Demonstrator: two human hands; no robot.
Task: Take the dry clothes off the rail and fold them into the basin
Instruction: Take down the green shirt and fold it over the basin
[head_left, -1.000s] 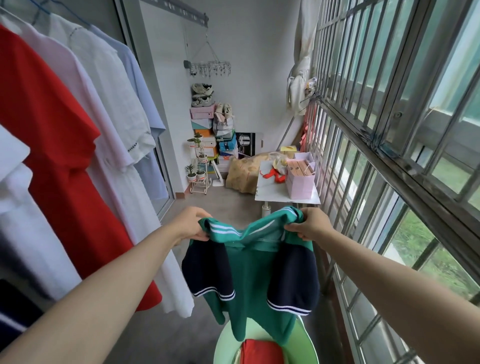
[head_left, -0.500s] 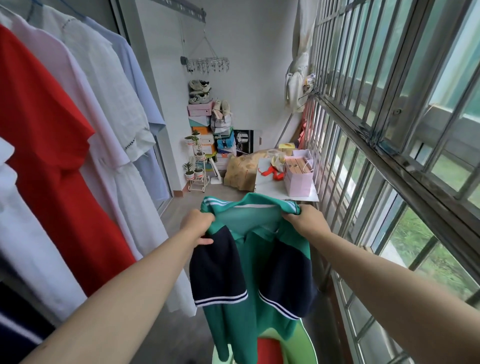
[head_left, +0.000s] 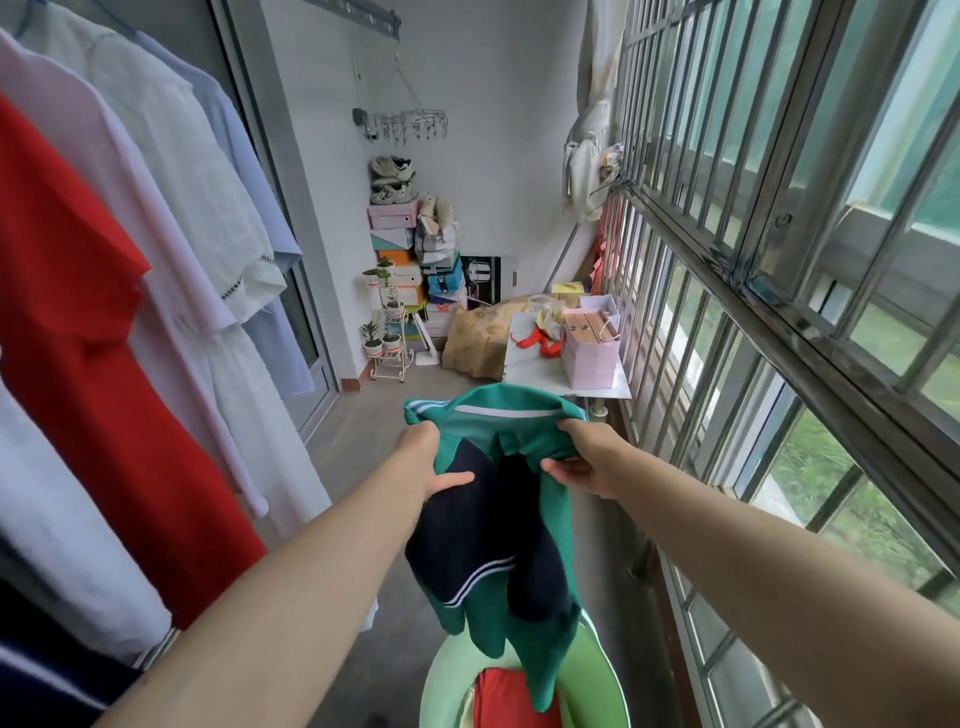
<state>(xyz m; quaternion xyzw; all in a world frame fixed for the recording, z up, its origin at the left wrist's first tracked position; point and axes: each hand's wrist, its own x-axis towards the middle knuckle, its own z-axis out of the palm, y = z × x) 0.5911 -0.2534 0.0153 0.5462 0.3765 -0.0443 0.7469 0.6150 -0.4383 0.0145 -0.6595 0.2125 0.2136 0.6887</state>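
Head cam: at bottom centre I see the pale green basin (head_left: 440, 678) with a red garment (head_left: 511, 699) inside. Just above it, my left hand (head_left: 421, 457) and right hand (head_left: 582, 460) both grip the green-and-navy shirt (head_left: 556, 519) near its collar. The hanging clothes (head_left: 78, 338) fill the left side.

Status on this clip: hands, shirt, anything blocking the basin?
Left hand and right hand both grip the green shirt. Shirt hangs above green basin, red garment inside. Nothing blocking.

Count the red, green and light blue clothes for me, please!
Red: 2, a hanging red garment and a folded red garment in the basin.
Green: 1, the green polo shirt being held.
Light blue: 1, a hanging light blue shirt.
Total: 4
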